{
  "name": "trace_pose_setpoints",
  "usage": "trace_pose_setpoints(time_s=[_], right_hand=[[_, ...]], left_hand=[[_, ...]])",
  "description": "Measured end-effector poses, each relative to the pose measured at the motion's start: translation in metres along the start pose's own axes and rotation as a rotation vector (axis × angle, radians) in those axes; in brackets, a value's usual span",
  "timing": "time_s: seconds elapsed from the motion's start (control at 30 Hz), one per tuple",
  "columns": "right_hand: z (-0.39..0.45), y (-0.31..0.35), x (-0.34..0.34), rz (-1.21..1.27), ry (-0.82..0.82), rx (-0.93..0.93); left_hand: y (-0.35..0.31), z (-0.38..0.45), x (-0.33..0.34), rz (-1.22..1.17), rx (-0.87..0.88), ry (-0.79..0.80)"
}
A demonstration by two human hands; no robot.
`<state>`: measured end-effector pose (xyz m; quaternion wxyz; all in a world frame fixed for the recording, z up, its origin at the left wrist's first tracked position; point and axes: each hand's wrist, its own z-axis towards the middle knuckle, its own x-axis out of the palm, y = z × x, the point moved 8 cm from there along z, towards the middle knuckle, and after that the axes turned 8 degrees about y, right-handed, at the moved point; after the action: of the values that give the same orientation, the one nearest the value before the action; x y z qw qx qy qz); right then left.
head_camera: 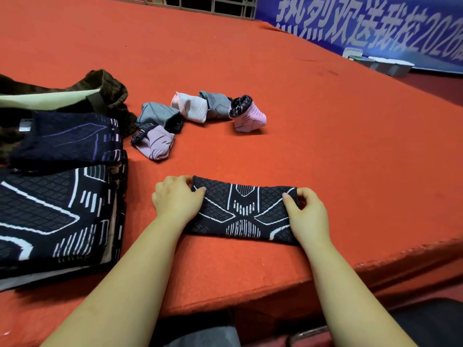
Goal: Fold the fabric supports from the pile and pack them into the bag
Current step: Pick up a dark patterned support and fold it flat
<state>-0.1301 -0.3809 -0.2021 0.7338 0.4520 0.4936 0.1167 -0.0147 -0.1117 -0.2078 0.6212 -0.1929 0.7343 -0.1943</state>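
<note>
Red felt table holds a black patterned fabric support, stretched flat between both hands. Left hand and right hand pinch its short ends; it looks soft, light, and best gripped there.

Red felt covers the tabletop. A blue banner with white characters hangs along its far right edge, beside a barred window.
</note>
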Motion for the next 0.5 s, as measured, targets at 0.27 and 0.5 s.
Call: trace_pose_setpoints(time_s=[0.27, 0.5], right_hand=[[-0.026, 0.027, -0.02, 0.199, -0.035, -0.089], [-0.043, 0.04, -0.052, 0.24, -0.075, -0.098]], left_hand=[[-0.007, -0.023, -0.007, -0.74, 0.199, 0.089], [0.002, -0.062, -0.046, -0.993, 0.272, -0.049]])
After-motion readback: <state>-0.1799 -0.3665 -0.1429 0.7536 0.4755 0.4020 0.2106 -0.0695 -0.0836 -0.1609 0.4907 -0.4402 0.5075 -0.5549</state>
